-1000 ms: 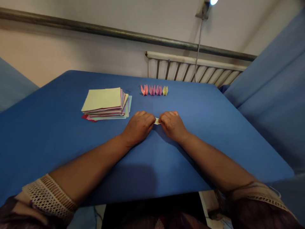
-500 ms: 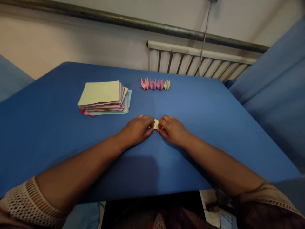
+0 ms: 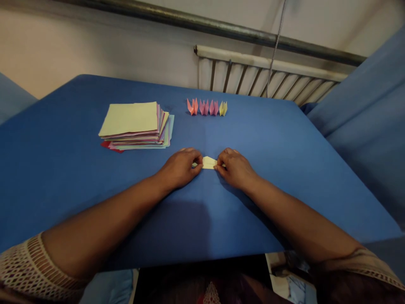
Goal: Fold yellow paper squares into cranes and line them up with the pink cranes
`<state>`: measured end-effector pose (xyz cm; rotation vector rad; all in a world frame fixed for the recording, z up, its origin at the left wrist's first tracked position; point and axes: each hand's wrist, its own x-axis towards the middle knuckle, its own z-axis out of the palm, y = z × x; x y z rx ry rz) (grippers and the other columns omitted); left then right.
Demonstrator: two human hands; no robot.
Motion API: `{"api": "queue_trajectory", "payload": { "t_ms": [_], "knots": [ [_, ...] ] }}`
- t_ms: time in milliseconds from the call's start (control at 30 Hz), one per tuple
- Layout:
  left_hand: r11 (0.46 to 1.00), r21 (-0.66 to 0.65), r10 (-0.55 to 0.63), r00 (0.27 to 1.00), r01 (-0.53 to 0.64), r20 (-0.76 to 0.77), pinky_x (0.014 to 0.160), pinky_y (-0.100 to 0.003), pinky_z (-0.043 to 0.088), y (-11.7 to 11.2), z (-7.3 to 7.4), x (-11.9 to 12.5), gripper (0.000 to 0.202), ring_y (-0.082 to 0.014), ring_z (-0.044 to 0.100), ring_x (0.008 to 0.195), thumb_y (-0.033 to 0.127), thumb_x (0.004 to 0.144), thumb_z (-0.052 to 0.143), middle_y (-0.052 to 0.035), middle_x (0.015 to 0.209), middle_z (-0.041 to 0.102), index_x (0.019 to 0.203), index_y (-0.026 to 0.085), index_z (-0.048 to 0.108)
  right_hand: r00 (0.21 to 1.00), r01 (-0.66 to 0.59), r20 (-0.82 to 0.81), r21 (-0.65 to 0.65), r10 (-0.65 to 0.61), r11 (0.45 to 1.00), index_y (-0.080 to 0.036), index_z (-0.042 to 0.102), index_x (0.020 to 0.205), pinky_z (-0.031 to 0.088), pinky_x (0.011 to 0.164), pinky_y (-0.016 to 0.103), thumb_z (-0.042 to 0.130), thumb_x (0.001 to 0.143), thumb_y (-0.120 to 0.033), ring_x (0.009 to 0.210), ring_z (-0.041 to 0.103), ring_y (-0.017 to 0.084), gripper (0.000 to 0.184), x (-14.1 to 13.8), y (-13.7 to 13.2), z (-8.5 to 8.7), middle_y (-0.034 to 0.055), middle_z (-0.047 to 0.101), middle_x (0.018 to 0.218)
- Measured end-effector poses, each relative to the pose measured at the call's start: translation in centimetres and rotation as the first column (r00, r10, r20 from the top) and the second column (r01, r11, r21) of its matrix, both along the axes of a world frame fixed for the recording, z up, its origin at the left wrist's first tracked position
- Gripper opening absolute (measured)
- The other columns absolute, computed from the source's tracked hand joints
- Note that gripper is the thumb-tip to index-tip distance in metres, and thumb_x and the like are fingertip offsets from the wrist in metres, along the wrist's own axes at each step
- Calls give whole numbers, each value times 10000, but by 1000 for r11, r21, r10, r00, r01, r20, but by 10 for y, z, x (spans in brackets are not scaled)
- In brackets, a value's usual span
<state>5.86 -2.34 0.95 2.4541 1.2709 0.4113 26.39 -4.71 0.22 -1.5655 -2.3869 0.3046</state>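
A small piece of folded pale yellow paper (image 3: pixel 209 163) lies low over the blue table, stretched between my two hands. Its left end is pinched by my left hand (image 3: pixel 182 168), thumb against the fingers. My right hand (image 3: pixel 236 168) pinches the other end in the same way. The middle of the paper shows, with a straight lower strip and a peaked upper edge; both ends are mostly covered by my fingers.
A stack of coloured paper sheets (image 3: pixel 129 120), yellow on top, lies at the back left. Several small folded paper figures, including an orange one (image 3: pixel 192 107) and a yellow one (image 3: pixel 223 109), stand in a row on the blue table (image 3: pixel 284 177). Behind it is a radiator (image 3: pixel 237 76).
My hands have moved a little apart, toward the paper's ends, so more of the yellow paper shows between them. The camera view has shifted slightly.
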Motion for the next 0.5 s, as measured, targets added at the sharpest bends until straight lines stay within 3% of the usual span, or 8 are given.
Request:
{"api": "queue_trajectory", "payload": {
  "t_ms": [167, 333, 500],
  "knots": [
    [997, -47, -63, 997, 65, 45, 870, -317, 463, 0, 1, 0, 164, -189, 607, 895, 164, 831, 517, -37, 901, 671, 864, 192, 675, 986, -157, 51, 10, 156, 988, -190, 661, 1095, 439, 847, 352, 488, 945, -187, 953, 556, 214, 229, -4, -10, 9, 90, 628, 1054],
    [993, -89, -79, 996, 83, 53, 838, -287, 479, 2, 5, -6, 193, -176, 623, 875, 156, 795, 549, -34, 949, 688, 895, 191, 710, 967, -225, 113, -26, 227, 974, -200, 690, 1057, 464, 789, 346, 413, 982, -205, 900, 565, 217, 287, -9, -20, 11, 99, 646, 1039],
    [984, -140, -105, 992, 114, 71, 804, -280, 488, 5, 9, -12, 210, -168, 638, 837, 189, 792, 558, -32, 966, 700, 905, 198, 735, 952, -252, 167, -41, 255, 967, -174, 692, 1034, 471, 839, 353, 423, 955, -146, 925, 580, 232, 282, -4, -25, 14, 113, 655, 1034]
  ]
}}
